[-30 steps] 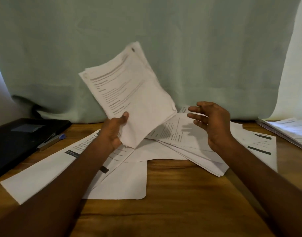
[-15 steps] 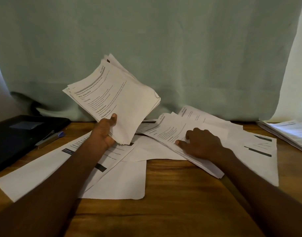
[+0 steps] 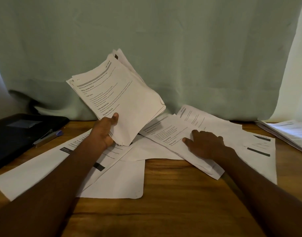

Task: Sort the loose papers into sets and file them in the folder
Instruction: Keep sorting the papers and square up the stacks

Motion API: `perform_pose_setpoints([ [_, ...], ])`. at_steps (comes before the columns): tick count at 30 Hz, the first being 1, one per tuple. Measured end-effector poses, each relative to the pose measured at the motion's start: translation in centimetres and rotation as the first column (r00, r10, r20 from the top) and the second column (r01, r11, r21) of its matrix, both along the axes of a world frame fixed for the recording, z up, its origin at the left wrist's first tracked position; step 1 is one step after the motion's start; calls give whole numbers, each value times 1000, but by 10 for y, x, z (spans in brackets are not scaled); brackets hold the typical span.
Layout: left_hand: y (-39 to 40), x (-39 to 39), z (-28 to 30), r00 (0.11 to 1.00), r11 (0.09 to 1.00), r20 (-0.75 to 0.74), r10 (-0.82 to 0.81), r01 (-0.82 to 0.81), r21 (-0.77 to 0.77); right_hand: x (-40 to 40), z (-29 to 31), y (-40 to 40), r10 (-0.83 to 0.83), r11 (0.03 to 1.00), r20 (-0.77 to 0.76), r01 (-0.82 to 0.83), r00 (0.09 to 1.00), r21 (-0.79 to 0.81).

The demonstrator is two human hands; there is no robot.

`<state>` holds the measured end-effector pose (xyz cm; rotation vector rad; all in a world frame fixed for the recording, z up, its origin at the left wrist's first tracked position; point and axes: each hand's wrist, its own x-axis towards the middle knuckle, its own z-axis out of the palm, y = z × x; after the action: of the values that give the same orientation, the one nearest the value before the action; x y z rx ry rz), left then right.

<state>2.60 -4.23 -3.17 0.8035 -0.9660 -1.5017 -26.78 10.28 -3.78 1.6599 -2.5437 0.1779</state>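
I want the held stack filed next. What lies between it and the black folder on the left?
Nothing blocks the path from the stack in the left hand to the folder. However, a pen lies on the folder's closed cover.

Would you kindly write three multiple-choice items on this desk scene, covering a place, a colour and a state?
1. Where does the pen lie?
A. on the black folder
B. in the right hand
C. on the stack at far right

2. What colour is the curtain?
A. red
B. pale green
C. black

3. What is the left hand doing?
A. resting empty
B. holding the pen
C. holding a sheaf of papers raised

Answers: 1 A, the pen rests on the folder's edge; 2 B, the cloth is pale green; 3 C, the fingers grip the sheaf's lower corner.
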Motion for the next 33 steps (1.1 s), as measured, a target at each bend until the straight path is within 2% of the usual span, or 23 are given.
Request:
perform_pose_setpoints([
  [4,0,-2,0,999,1000,53,13,-12,-26,7,5,0,-6,998,-48,3,999,-67],
  [7,1,-2,-1,997,997,-22,-72,72,-30,9,4,-1,-20,991,-34,15,999,-130],
  [11,5,-5,0,989,986,-15,-145,143,-89,4,4,-2,-42,979,-72,26,997,-204],
  [14,6,-6,1,991,983,-8,-133,131,-128,1,8,0,-102,984,-67,91,992,-154],
  [17,3,-5,0,996,987,16,-86,87,-137,-1,7,2,-144,989,8,145,989,-40],
  [19,0,-3,-1,998,992,-12,-67,65,-109,-2,8,3,-151,988,47,153,987,-33],
  [21,-1,-1,-1,999,994,-13,-53,52,-99,-4,14,5,-134,984,125,147,983,-100],
  [25,2,-5,7,994,985,103,43,-25,-169,-15,18,6,-131,939,329,223,935,-261],
  [27,2,-3,8,991,984,120,63,-42,-170,-20,23,6,-134,878,414,302,900,-372],
  [30,0,2,5,997,989,76,-7,18,-144,-31,32,8,-71,779,528,378,846,-500],
  [31,1,3,5,998,990,59,-18,26,-138,-34,33,8,-30,772,556,373,831,-515],
  [33,3,1,6,998,991,62,-2,10,-135,-35,32,9,20,831,555,295,831,-471],
])
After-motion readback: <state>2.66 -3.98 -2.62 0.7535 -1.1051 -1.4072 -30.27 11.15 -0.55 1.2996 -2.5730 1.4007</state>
